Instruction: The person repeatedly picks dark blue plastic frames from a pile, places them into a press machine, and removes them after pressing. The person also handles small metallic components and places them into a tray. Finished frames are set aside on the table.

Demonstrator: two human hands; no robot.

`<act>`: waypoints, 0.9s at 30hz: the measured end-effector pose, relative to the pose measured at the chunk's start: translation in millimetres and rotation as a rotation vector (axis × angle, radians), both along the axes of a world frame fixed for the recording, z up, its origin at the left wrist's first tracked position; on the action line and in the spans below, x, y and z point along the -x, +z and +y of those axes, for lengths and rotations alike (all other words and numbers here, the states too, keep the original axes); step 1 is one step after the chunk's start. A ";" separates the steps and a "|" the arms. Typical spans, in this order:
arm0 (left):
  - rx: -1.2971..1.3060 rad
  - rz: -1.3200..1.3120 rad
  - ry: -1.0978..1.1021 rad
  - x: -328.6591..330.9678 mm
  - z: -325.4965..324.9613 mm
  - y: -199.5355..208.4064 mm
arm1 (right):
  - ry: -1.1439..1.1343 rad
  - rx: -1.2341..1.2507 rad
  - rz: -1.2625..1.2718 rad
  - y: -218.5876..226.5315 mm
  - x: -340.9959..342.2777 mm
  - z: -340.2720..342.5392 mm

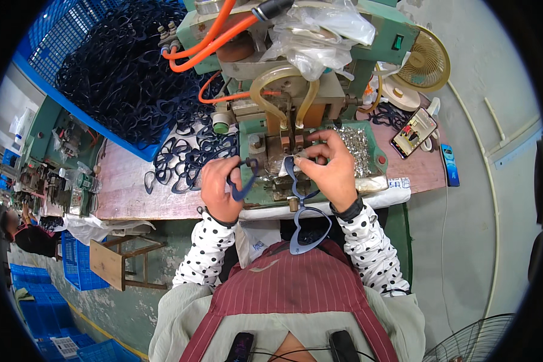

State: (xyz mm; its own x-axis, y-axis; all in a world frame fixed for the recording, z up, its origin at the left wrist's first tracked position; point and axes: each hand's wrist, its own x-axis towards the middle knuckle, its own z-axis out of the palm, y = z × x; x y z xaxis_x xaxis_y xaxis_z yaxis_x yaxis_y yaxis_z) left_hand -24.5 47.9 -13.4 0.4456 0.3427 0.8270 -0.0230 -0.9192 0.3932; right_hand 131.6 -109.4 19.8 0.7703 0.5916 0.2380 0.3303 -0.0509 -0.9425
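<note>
My left hand (221, 188) is closed on a dark blue eyeglass frame (245, 192), held just left of the press. In front of the green press (292, 130), my right hand (333, 168) pinches a second blue eyeglass frame (315, 242) with heart-shaped rims. Its upper end meets the metal fixture under the press head, and its lower rim hangs past the table edge over my apron. The fingers of my right hand hide part of the fixture. Left of my left hand, a loose heap of similar frames (190, 158) lies on the table.
A blue crate (93, 114) full of dark frames stands at the back left. Small metal pieces (355, 148) fill a tray right of the press. Farther right are a lit phone (414, 131), a blue handset-shaped thing (449, 165) and a fan (424, 59). Orange hoses (223, 43) cross above.
</note>
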 end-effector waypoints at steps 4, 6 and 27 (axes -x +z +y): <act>-0.190 -0.004 -0.199 2.6 -14.1 14.9 | 0.000 -0.059 0.065 1.3 1.8 10.9; -0.238 0.052 -0.340 2.7 -24.2 25.0 | 0.017 -0.089 0.110 -0.6 2.0 10.4; -0.214 0.101 -0.651 -22.3 -53.6 9.4 | -0.612 -0.102 -0.396 -116.5 -149.1 -111.4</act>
State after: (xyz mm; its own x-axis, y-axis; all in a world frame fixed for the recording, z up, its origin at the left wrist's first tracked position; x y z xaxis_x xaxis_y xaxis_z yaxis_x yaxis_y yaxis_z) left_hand -2.2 -5.7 -4.1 0.5834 -0.1867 0.7905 -0.5690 -0.7884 0.2337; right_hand 280.7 -220.8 -96.7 0.8006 0.0432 0.5977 0.5875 -0.2533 -0.7686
